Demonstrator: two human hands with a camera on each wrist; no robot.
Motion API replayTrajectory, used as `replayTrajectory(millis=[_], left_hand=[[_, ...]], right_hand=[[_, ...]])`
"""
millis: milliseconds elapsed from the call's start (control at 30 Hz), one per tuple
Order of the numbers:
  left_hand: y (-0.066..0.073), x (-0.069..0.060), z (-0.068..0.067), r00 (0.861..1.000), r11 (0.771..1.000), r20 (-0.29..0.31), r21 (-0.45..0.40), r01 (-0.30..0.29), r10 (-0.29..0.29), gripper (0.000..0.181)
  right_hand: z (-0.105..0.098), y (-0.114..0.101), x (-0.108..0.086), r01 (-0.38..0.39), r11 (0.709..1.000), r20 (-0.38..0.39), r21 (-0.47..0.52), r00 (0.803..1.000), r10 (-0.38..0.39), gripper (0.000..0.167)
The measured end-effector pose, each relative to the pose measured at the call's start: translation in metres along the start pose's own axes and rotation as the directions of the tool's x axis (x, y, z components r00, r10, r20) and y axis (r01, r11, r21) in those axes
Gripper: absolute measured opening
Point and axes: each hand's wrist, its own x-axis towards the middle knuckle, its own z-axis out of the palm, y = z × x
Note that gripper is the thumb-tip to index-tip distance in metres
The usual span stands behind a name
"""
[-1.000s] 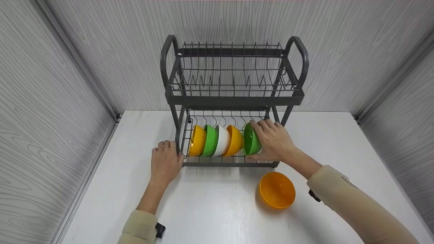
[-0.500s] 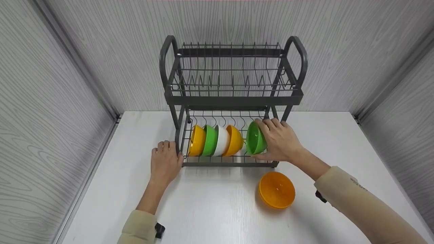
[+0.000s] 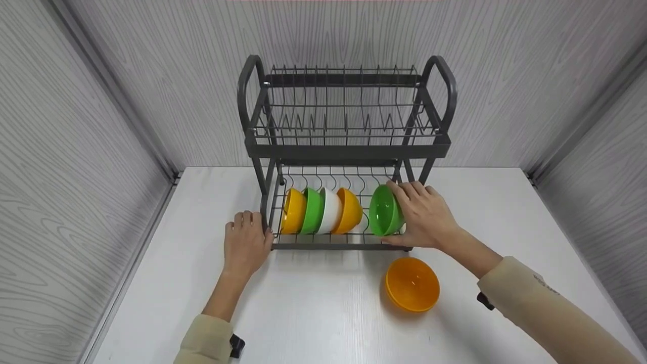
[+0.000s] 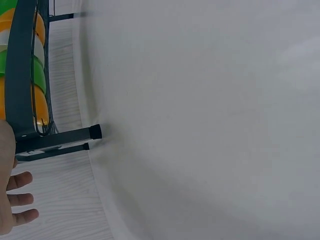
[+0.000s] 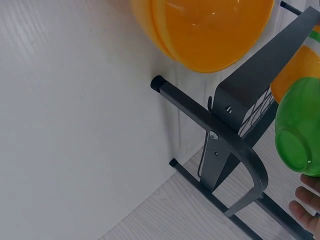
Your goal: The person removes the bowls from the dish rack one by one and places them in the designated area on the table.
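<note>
My right hand (image 3: pixel 427 215) holds a green bowl (image 3: pixel 384 210), thumb at its front and fingers at the back. The bowl is tilted on its side in the right part of the dark dish rack's lower tier (image 3: pixel 343 246). To its left, apart from it, stand a yellow bowl (image 3: pixel 293 211), a green bowl (image 3: pixel 313 210), a white bowl (image 3: pixel 330 211) and an orange bowl (image 3: pixel 350 210), all on edge. My left hand (image 3: pixel 247 242) holds the rack's front left corner between thumb and index finger, the other fingers loosely extended (image 4: pixel 20 199). In the right wrist view the held green bowl (image 5: pixel 300 127) shows its base.
Stacked orange bowls (image 3: pixel 413 284) stand on the white table (image 3: pixel 323 313), in front of the rack's right end. Above the bowls is the rack's upper wire tier (image 3: pixel 346 108), with curved handles (image 3: pixel 445 88) at its sides. Pale wood-grain walls (image 3: pixel 505 91) enclose the table.
My right hand has shifted to the right with the green bowl, widening the gap to the orange bowl. My left hand stays at the rack's corner.
</note>
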Motion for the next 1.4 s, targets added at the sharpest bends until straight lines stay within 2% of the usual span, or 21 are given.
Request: replayTrajectory(millis=[533,733,1133,1400], left_hand=[[0.001,0.002,-0.003,1.000,1.000,0.017,0.019,-0.004,0.004,0.040],[0.001,-0.001,-0.005,1.000,0.999,0.003,0.030,-0.020,0.020,0.043],[0.002,0.000,-0.031,0.999,0.996,0.024,0.083,-0.042,0.040,0.054],[0.010,-0.004,-0.044,0.993,0.991,-0.060,0.097,-0.097,0.103,0.053]], right_hand=[[-0.004,0.001,-0.016,-0.008,1.000,-0.065,0.028,0.998,0.010,0.121],[-0.005,0.001,-0.022,-0.005,0.999,-0.105,0.044,0.994,0.010,0.119],[-0.003,-0.004,-0.033,-0.017,0.996,-0.148,0.088,0.989,0.029,0.119],[-0.004,-0.009,-0.039,-0.033,0.990,-0.157,0.139,0.986,0.055,0.116]])
